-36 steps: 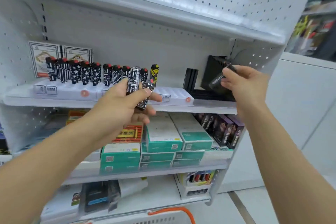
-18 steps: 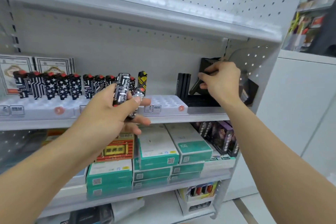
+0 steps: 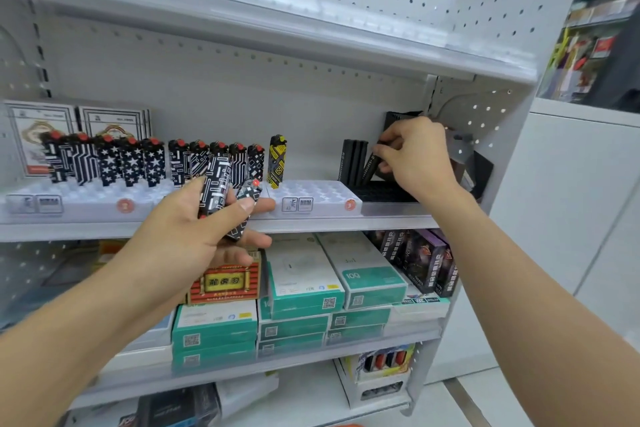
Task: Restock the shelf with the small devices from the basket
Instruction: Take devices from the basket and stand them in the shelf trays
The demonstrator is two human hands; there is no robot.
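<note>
both my arms come in from the bottom corners bare, no sleeve showing on either forearm up to the frame's edge. my left hand [image 3: 194, 229] has no ring, no watch or band at the wrist, and its thumbnail is short and plain. my right hand [image 3: 420, 158] is equally bare, no glove, nothing at its wrist.

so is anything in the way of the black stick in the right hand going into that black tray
Nothing visible blocks it. The right hand pinches the black device, tilted, its lower end already at the black tray, right beside the upright black devices. Tray slots in front look free.
</note>
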